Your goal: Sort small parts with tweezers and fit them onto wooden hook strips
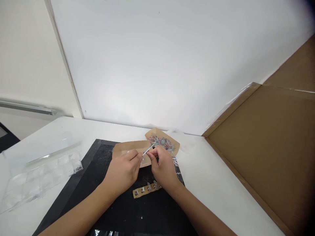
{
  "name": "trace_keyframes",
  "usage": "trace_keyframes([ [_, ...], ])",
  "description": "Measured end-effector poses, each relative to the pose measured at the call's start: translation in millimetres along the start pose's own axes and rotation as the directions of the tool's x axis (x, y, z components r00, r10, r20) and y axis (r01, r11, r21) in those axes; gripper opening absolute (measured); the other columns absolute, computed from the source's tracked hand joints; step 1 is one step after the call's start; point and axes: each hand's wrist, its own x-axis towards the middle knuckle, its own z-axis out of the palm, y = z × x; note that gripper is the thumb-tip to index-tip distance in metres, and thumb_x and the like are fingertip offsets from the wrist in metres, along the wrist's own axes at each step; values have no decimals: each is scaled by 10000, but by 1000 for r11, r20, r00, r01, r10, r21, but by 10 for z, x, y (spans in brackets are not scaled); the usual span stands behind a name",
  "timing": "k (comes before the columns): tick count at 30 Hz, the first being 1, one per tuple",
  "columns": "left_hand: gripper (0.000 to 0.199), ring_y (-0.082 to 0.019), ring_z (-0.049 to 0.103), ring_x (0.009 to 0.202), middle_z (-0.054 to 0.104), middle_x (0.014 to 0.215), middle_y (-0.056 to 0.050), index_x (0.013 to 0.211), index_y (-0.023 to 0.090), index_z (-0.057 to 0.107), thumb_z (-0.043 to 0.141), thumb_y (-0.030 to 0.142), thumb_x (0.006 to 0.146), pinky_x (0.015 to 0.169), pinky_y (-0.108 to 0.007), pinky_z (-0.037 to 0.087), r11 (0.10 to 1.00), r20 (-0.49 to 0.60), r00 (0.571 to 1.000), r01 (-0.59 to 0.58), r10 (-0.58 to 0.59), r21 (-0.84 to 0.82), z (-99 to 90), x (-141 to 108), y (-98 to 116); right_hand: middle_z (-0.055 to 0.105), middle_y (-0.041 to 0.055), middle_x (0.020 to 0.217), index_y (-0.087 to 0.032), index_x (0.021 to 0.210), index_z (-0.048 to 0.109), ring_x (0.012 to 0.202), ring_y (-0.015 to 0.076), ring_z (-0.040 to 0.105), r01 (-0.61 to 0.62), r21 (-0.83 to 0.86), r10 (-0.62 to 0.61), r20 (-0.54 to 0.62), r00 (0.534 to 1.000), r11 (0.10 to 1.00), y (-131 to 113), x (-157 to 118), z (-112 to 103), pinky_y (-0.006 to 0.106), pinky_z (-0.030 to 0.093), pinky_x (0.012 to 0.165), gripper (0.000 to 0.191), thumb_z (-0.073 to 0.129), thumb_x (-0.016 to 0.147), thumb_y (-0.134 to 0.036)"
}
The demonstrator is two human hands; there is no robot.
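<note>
Head view, items on and about a white table (204, 177).

1. Left hand (126, 167): closed in a narrow pinch on a slim silvery tool, above the far part of a black mat.
2. Right hand (162, 165): thumb and fingers drawn together at the tool; whether they grip it, or a small piece beside it, cannot be told.
3. Slim silvery tool (149, 148): held aslant between the hands, its far end pointing toward the table's far edge.
4. Brown paper tray (126, 146): at the mat's far edge, beneath and beyond the hands; a few small pale bits inside.
5. Second brown tray (152, 132): past the mat's far right corner, near the table's far edge; holds a heap of pink, green and grey pieces (162, 143).
6. Tan strip (139, 194): on the mat, nearer than the trays, its right end partly hidden by the right hand; carries a row of small metal pieces (142, 190), some with clear upright tabs.
7. Black mat (137, 214): runs toward the table's near edge.
8. Clear compartment box (40, 183): toward the table's left edge, beside the mat; contents indistinct.
9. Brown cardboard panel (268, 144): along the table's right side.
</note>
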Motion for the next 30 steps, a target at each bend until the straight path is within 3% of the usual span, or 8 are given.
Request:
trace_keyframes([
  [9, 270, -171, 658, 760, 684, 900, -54, 1038, 178, 689, 423, 220, 1047, 628, -284, 502, 992, 30, 999, 16, -12, -123, -65, 25, -27, 674, 24, 853, -229, 848, 595, 815, 207, 620, -45, 75, 46, -11, 999, 996, -55, -51, -7, 351, 458, 763, 193, 544, 1012, -316],
  [17, 255, -172, 672, 845, 697, 996, -55, 1186, 199, 678, 479, 267, 1041, 743, -292, 530, 969, 2, 995, 96, -98, -229, 1, 13, -23, 653, 46, 918, -225, 942, 604, 855, 202, 643, -30, 205, 38, -34, 999, 978, -16, -50, -55, 357, 528, 797, 156, 550, 1013, -353],
  [25, 256, -165, 651, 804, 684, 955, -52, 1192, 217, 688, 494, 270, 1033, 706, -282, 515, 971, -9, 994, 105, -110, -216, 25, 1, -42, 629, 27, 945, -226, 1087, 534, 622, 133, 655, -202, 465, 173, 105, 979, 862, -21, -107, -43, 296, 567, 625, 228, 548, 1012, -441],
  [30, 265, -157, 653, 801, 691, 976, -54, 1194, 218, 695, 498, 298, 1037, 678, -268, 504, 973, -26, 993, 110, -118, -203, 43, -4, -70, 620, 4, 920, -227, 1036, 537, 577, 116, 650, -271, 573, 215, 166, 962, 773, -27, -93, -57, 270, 558, 587, 265, 586, 986, -483],
])
